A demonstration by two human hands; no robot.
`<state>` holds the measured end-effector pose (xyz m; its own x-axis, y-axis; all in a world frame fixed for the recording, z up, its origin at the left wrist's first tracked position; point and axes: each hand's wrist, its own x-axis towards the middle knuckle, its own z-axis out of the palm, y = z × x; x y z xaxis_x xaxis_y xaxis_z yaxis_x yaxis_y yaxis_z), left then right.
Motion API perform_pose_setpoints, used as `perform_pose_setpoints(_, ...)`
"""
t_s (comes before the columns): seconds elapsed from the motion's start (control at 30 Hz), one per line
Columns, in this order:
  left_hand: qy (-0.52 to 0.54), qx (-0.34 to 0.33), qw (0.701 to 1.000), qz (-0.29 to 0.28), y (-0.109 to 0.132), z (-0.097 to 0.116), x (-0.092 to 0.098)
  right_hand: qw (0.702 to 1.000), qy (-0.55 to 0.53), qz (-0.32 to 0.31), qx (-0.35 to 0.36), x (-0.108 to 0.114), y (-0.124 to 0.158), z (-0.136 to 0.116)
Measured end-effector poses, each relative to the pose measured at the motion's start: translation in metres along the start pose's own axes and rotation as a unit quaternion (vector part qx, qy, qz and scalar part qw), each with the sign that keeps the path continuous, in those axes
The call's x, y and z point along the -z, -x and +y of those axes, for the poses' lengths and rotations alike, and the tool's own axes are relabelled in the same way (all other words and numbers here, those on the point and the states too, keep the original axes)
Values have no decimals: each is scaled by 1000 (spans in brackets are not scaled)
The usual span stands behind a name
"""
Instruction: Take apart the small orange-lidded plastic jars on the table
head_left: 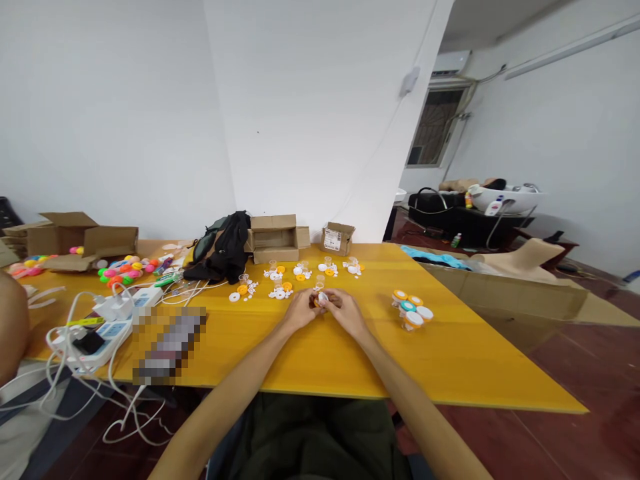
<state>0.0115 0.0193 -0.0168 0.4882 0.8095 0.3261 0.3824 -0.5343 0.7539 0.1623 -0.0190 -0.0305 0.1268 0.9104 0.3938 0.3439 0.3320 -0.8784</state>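
Observation:
Both my hands meet over the middle of the yellow table (310, 370). Between my fingers is a small white and orange round part (323, 299). My left hand (301, 310) holds it from the left, its fingers curled. My right hand (345, 311) pinches it from the right. Just beyond my hands stands a clear cup (320, 283). Several groups of white discs (235, 297), orange rings (243, 289), small white pieces and clear cups lie farther back. To the right, several round pieces with white, orange and teal tops (414, 320) stand close together.
Open cardboard boxes (275, 243) and a black bag (220, 250) line the back. At left are colourful balls (125, 269), power strips (107, 340) with tangled white cables, and a blurred phone (173, 343). A person's arm (11, 327) shows at the left edge.

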Motion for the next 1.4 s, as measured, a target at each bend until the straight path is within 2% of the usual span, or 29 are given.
perform_pose_setpoints(0.23,-76,-20,997,25,3,0,-1,994,37,104,21,11,-1,-4)
perform_pose_setpoints(0.37,-87,-17,996,28,4,0,-2,978,151,138,42,16,0,0)
perform_pose_setpoints(0.47,-96,-24,995,24,4,0,-3,955,274,108,27,18,2,5)
perform_pose_setpoints(0.57,-99,-29,994,22,5,0,-2,936,345,61,22,19,2,9)
perform_pose_setpoints(0.8,-105,-29,994,16,6,0,-2,940,335,34,57,18,0,16)
perform_pose_setpoints(1.0,-97,-40,994,18,5,-1,-1,938,337,49,62,16,1,17)
perform_pose_setpoints(1.23,-98,-39,994,16,4,-4,-2,912,386,-1,141,14,5,4)
perform_pose_setpoints(1.4,-85,-47,995,25,4,-5,-3,885,443,-23,142,10,6,-2)
